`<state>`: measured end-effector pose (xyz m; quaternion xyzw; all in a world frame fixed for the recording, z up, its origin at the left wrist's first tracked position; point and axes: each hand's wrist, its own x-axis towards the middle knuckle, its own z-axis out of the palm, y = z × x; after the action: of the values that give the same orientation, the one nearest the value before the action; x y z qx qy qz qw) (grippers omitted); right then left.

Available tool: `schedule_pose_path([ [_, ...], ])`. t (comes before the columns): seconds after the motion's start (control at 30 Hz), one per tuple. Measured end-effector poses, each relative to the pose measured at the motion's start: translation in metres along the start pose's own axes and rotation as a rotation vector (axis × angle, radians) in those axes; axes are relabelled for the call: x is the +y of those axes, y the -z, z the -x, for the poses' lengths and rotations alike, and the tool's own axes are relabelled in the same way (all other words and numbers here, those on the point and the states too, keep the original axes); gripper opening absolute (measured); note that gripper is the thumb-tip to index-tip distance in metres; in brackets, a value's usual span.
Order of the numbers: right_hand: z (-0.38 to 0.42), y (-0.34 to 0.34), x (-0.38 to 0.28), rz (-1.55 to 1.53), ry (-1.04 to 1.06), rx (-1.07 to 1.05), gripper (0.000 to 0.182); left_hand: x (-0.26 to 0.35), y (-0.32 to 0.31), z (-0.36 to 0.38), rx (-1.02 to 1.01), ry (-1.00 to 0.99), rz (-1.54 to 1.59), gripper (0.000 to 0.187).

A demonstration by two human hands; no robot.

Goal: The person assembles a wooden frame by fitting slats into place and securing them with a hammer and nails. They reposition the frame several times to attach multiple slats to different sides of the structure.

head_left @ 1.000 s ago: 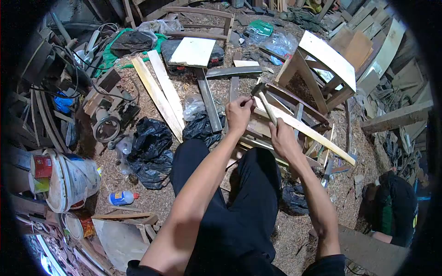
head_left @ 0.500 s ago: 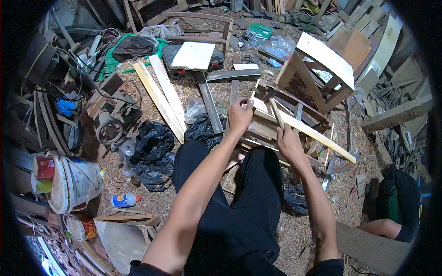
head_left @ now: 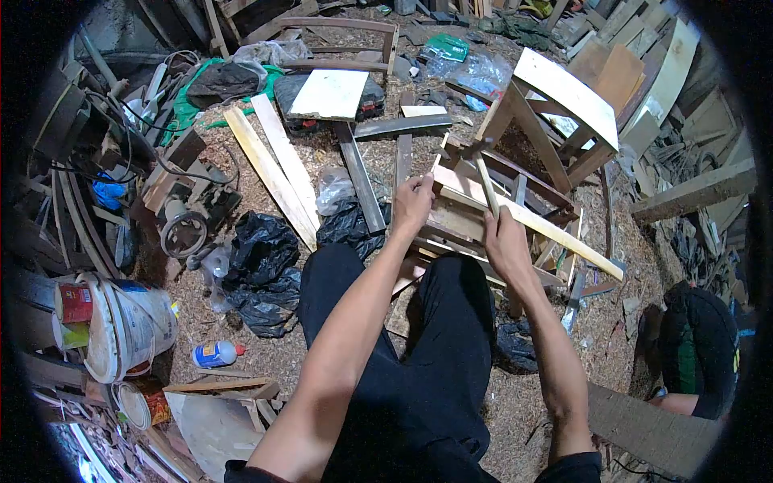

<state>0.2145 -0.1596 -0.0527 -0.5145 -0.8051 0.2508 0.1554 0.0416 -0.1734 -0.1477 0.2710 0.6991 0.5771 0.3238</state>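
My right hand [head_left: 506, 238] is wrapped round the wooden handle of a hammer [head_left: 486, 183], whose dark head is raised over the far part of a wooden frame [head_left: 463, 217]. At the frame's left corner, my left hand [head_left: 413, 205] has its fingers bent together against the wood; whether a small piece is pinched there is too small to tell. A long pale strip [head_left: 555, 233] runs along the frame's top from my left hand toward the lower right. The frame lies in front of my knees.
A white-topped stool frame [head_left: 564, 92] stands beyond. Black plastic bags [head_left: 262, 266], a glue bottle [head_left: 216, 353] and a white bucket [head_left: 133, 322] are at the left. Long boards [head_left: 270, 177] lie on the sawdust floor. Another person [head_left: 696, 354] is at the lower right.
The hammer's dark head now shows above the frame, and my right hand has shifted slightly. My left hand stays at the corner. The other person's arm shows less.
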Motion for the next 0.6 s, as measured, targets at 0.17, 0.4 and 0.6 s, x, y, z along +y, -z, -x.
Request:
schedule_pose_path([
  [0.17, -0.003, 0.012, -0.026, 0.037, 0.168, -0.077, 0.028, -0.008, -0.001, -0.004, 0.056, -0.062, 0.006, 0.043],
  [0.4, -0.013, 0.005, -0.021, 0.142, 0.259, -0.115, 0.026, -0.015, -0.005, -0.010, -0.009, 0.042, 0.152, 0.039],
  [0.6, -0.007, 0.007, -0.042, 0.056, 0.176, -0.064, 0.025, -0.004, 0.002, -0.001, 0.009, -0.024, 0.017, 0.036],
])
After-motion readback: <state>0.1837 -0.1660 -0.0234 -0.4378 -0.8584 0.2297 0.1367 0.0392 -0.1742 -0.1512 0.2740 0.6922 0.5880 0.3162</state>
